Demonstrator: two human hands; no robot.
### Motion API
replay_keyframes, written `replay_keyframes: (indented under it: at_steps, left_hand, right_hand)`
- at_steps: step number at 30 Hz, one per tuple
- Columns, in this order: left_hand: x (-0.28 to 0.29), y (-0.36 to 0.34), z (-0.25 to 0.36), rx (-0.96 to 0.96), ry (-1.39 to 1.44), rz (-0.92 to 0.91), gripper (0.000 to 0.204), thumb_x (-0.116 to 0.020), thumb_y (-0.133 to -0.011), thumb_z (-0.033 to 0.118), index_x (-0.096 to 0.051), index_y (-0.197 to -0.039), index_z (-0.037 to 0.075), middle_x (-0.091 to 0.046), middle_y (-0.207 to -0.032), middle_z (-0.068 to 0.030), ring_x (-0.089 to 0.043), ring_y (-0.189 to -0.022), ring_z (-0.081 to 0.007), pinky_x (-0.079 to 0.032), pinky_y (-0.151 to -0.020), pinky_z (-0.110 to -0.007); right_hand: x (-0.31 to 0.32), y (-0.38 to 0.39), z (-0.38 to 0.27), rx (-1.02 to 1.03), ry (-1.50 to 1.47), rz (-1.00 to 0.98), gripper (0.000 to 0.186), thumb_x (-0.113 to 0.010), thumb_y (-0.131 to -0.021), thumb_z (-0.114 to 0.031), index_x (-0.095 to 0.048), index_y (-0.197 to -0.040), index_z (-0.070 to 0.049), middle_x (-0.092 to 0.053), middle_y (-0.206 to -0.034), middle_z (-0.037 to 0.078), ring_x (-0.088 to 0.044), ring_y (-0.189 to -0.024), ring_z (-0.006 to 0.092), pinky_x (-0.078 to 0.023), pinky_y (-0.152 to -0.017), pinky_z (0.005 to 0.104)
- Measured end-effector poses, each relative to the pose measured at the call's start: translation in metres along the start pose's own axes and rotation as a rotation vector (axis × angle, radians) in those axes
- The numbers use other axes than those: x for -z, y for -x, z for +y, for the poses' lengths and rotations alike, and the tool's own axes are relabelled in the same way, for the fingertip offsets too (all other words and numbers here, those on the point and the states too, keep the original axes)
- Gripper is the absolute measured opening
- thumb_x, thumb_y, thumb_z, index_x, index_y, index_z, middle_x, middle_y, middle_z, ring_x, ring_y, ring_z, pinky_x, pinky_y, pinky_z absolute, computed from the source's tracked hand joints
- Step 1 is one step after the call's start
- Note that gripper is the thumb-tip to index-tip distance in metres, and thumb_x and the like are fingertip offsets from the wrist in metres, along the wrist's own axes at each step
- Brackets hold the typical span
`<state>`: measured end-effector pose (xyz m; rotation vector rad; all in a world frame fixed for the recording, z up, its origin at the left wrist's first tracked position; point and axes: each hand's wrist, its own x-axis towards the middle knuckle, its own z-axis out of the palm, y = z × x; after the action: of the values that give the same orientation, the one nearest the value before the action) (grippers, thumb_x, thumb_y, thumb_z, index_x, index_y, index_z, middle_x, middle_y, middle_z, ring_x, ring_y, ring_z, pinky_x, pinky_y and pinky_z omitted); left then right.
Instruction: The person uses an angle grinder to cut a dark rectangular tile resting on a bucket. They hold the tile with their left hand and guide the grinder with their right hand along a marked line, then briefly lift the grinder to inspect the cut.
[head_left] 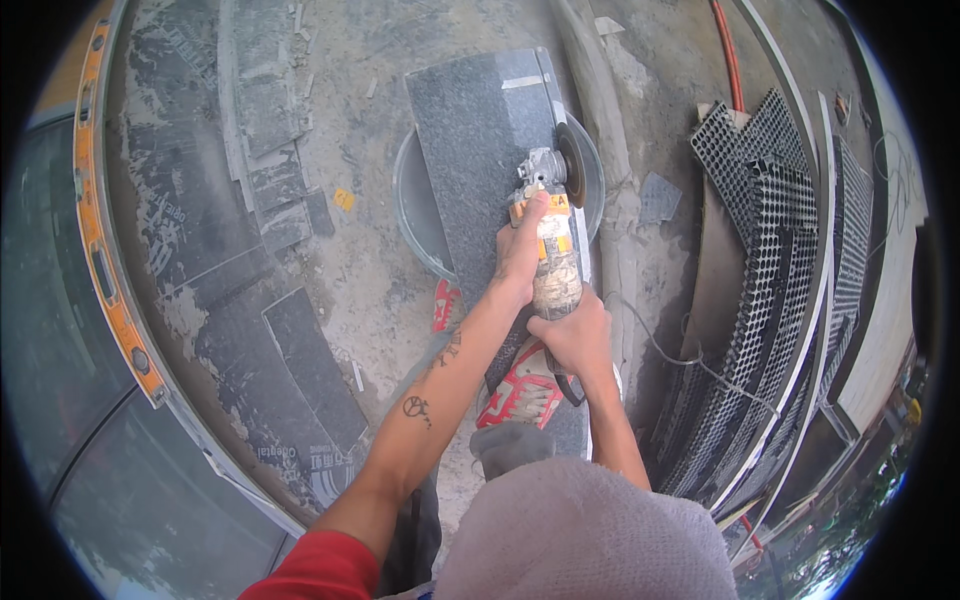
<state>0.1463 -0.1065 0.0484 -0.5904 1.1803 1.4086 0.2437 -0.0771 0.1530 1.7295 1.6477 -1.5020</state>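
Grey stone slab (465,140), with the grinder (556,285) at its right edge; left hand's (520,250) fingers wrap the body, right hand's (580,338) the rear end; keeping the disc (572,165) upright and pressure light should serve best; round tub (416,225) beneath, contents mostly hidden by the slab.

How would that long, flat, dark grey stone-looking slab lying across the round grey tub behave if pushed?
The flat dark grey stone-looking slab would probably stay stiff and feel heavy, being a broad, speckled, stone-like plate. Pushed at its far end, it might tip or slide, since that end overhangs the round grey tub.
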Motion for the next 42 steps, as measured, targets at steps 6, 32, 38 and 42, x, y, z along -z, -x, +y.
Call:
replay_keyframes:
  at_steps: [6, 32, 38, 42]
  left_hand:
    - [0.006, -0.005, -0.007, 0.026, 0.017, -0.005, 0.062, -0.067, -0.090, 0.048, -0.056, -0.123, -0.003, -0.065, -0.107, -0.0129, -0.067, -0.092, -0.0203, -0.056, -0.080, -0.035]
    - [0.007, 0.020, -0.021, -0.031, -0.022, -0.018, 0.057, -0.067, -0.090, 0.046, -0.059, -0.118, -0.003, -0.066, -0.101, -0.0116, -0.068, -0.083, -0.0184, -0.057, -0.071, -0.033]
    - [0.010, 0.021, -0.023, -0.036, -0.039, -0.009, 0.060, -0.068, -0.089, 0.048, -0.058, -0.119, -0.003, -0.066, -0.103, -0.0122, -0.067, -0.087, -0.0189, -0.056, -0.075, -0.034]
    - [0.007, 0.015, -0.019, -0.042, -0.005, -0.018, 0.062, -0.068, -0.089, 0.049, -0.058, -0.120, -0.003, -0.066, -0.106, -0.0127, -0.067, -0.090, -0.0192, -0.055, -0.079, -0.034]
  right_hand:
    - [-0.005, 0.000, 0.010, -0.013, 0.022, 0.052, 0.055, -0.076, -0.060, -0.020, -0.059, -0.105, 0.007, -0.070, -0.092, 0.025, -0.070, -0.088, 0.0372, -0.054, -0.081, 0.0423]
    - [-0.009, 0.011, 0.033, 0.024, 0.005, 0.063, 0.056, -0.078, -0.061, -0.020, -0.059, -0.107, 0.005, -0.070, -0.095, 0.025, -0.069, -0.091, 0.0390, -0.053, -0.082, 0.0438]
    - [-0.011, 0.013, 0.036, 0.015, 0.049, 0.077, 0.055, -0.078, -0.061, -0.019, -0.060, -0.107, 0.005, -0.070, -0.095, 0.025, -0.070, -0.091, 0.0382, -0.054, -0.082, 0.0436]
    - [-0.010, 0.010, 0.033, 0.034, 0.033, 0.072, 0.054, -0.077, -0.061, -0.019, -0.060, -0.106, 0.006, -0.070, -0.094, 0.024, -0.070, -0.091, 0.0377, -0.054, -0.082, 0.0434]
